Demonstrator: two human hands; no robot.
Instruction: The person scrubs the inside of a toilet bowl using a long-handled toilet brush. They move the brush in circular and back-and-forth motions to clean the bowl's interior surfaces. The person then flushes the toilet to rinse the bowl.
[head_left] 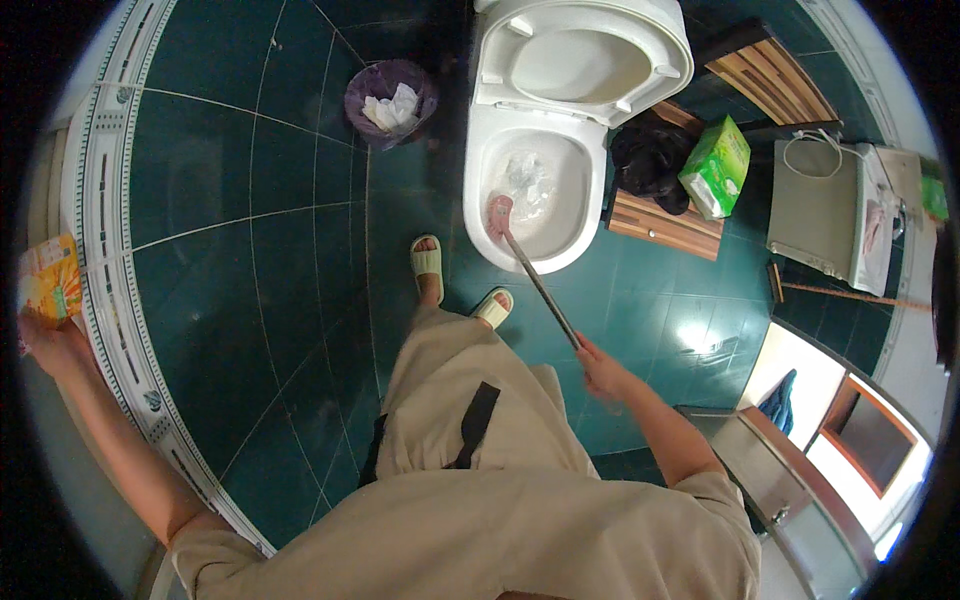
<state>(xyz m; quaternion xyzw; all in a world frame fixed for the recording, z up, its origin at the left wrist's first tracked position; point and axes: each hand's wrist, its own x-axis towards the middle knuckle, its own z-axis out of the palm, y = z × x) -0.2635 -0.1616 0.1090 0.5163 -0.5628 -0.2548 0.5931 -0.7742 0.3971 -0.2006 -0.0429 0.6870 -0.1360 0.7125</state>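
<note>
My right hand [605, 372] is wrapped round the upper end of a long-handled toilet brush [545, 292]. Its metal stick slants down into the white toilet bowl [582, 232], where the pinkish head rests against the inner left side. Water and what looks like foam or splashing lie in the middle of the bowl. Far out to the left, my left hand [55, 347] grips the lower end of an orange and yellow soft package [52, 275] beside the patterned wall border. Some of its fingers are hidden at the dark picture rim.
The toilet lid [585, 62] and seat stand raised. A purple-lined bin [368, 115] with white tissue sits left of the toilet. On the right are a green tissue pack [715, 168], a black bag [650, 160], a wood-striped cabinet [665, 228] and a washbasin [872, 235].
</note>
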